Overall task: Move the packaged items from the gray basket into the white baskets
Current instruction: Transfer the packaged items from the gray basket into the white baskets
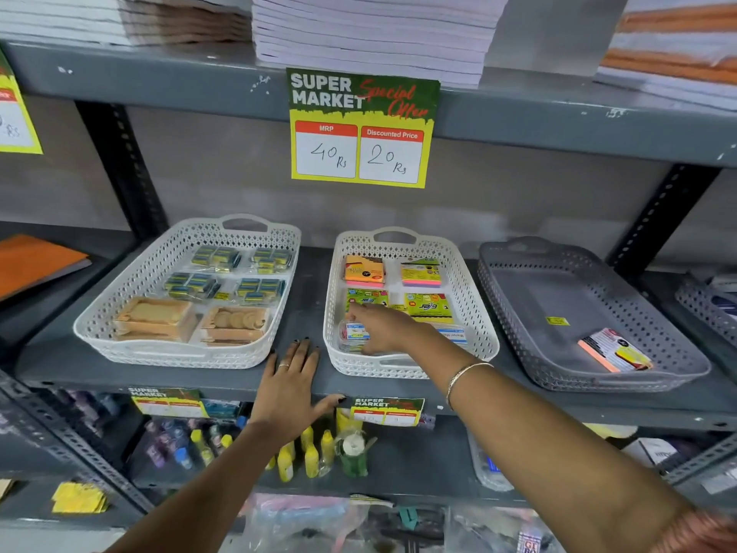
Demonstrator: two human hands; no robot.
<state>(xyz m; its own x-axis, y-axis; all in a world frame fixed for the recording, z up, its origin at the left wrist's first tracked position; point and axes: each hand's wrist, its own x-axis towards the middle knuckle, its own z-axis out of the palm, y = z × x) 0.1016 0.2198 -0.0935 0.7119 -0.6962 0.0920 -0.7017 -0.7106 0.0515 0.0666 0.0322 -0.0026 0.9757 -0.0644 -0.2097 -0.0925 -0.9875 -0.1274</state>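
Note:
The gray basket stands at the right of the shelf and holds one pink-edged sticky-note pack near its front right corner. Two white baskets sit to its left. The middle white basket holds several sticky-note packs and a clear packet. My right hand reaches into this basket over that clear packet, fingers spread and resting on the items. The left white basket holds blue-yellow packs and tan wooden sets. My left hand lies flat and open on the shelf edge between the white baskets.
A price sign hangs from the shelf above. Paper stacks fill the top shelf. Yellow bottles and small jars stand on the shelf below. Another gray basket is at the far right, and an orange folder lies at the left.

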